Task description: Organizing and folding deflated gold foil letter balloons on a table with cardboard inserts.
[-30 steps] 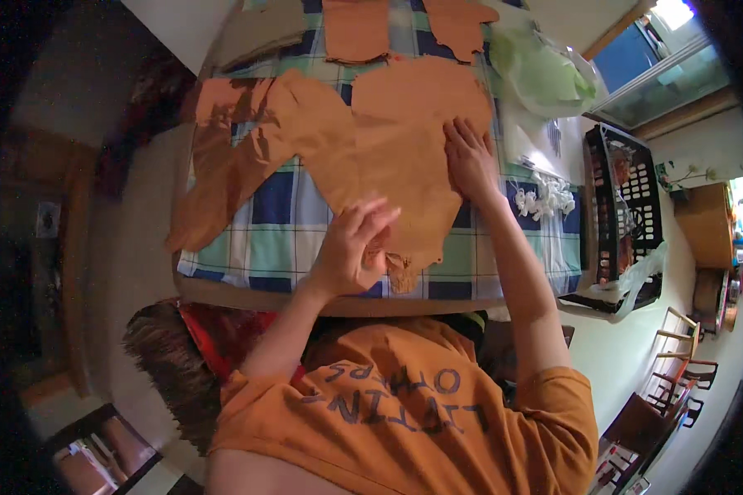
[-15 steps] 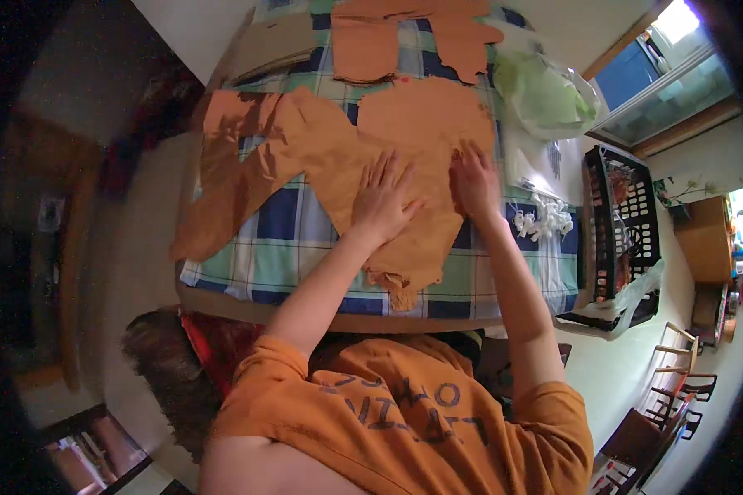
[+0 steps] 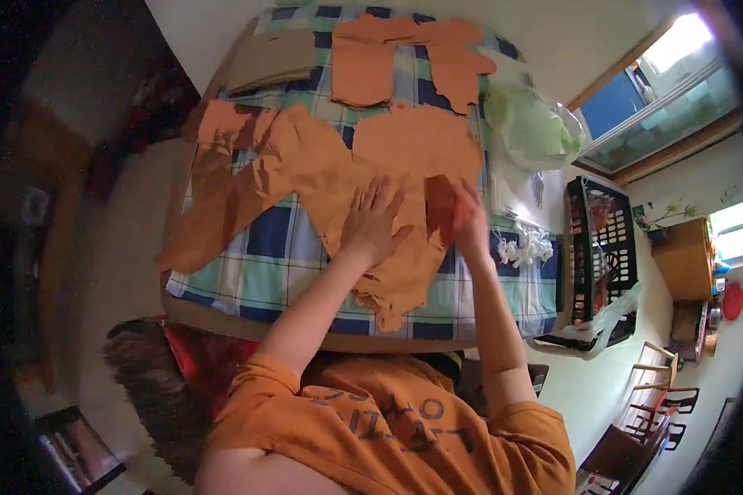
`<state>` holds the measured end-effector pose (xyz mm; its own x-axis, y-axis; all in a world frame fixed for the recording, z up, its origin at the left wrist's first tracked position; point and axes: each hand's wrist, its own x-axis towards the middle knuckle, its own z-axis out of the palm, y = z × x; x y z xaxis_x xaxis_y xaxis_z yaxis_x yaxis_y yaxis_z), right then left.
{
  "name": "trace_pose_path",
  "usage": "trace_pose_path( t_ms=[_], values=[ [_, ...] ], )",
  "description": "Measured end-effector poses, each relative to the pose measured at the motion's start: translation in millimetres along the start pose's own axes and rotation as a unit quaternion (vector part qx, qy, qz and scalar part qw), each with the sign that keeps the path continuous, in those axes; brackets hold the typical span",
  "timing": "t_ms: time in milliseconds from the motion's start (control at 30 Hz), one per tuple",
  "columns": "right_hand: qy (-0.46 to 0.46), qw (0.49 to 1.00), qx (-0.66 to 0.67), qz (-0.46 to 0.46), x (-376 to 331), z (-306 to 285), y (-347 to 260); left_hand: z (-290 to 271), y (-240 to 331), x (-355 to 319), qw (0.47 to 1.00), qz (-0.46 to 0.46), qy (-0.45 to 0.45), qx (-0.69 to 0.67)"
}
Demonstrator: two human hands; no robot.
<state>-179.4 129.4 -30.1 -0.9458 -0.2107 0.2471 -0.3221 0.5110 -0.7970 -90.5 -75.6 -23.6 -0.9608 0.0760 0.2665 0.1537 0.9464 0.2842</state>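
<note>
Spreading flat at centre frame, the left hand (image 3: 376, 223) presses open fingers on the orange garment (image 3: 322, 177) lying across the checked bench (image 3: 264, 256). Right of it, the right hand (image 3: 468, 221) has shifted inward, now pinching up a fabric fold, beginning a crease.

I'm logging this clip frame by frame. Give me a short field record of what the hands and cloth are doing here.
surface: table under a blue, green and white checked cloth
left hand: flat, fingers spread, on the large orange fabric piece
right hand: blurred, lifting a fold of that fabric
beside table: black plastic crate
</note>
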Motion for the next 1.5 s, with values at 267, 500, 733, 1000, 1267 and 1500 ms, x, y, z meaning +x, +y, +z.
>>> trace_pose_path(
  t_ms=[267, 500, 733, 1000, 1267, 1500],
  values=[
    [-0.109, 0.96, -0.209, -0.151, -24, 23, -24, 2, -3, -2, 0.999, -0.005, 0.017, -0.034],
    [-0.151, 0.931, -0.267, -0.196, -31, 24, -45, 5, -8, 3, 0.998, -0.033, 0.035, -0.034],
    [-0.143, 0.932, -0.261, -0.207, -29, 23, -46, 2, 2, 53, 0.99, 0.013, 0.114, -0.081],
    [-0.044, 0.98, -0.191, -0.036, 3, 27, -42, 28, -17, 64, 0.999, -0.025, 0.039, 0.001],
    [-0.062, 0.924, 0.254, 0.279, 94, 53, 2, 19, -6, 67, 0.999, -0.043, -0.014, 0.011],
    [0.023, 0.994, -0.048, 0.099, 96, 87, -58, 29, -25, 54, 0.995, -0.045, 0.024, 0.086]
  ],
)
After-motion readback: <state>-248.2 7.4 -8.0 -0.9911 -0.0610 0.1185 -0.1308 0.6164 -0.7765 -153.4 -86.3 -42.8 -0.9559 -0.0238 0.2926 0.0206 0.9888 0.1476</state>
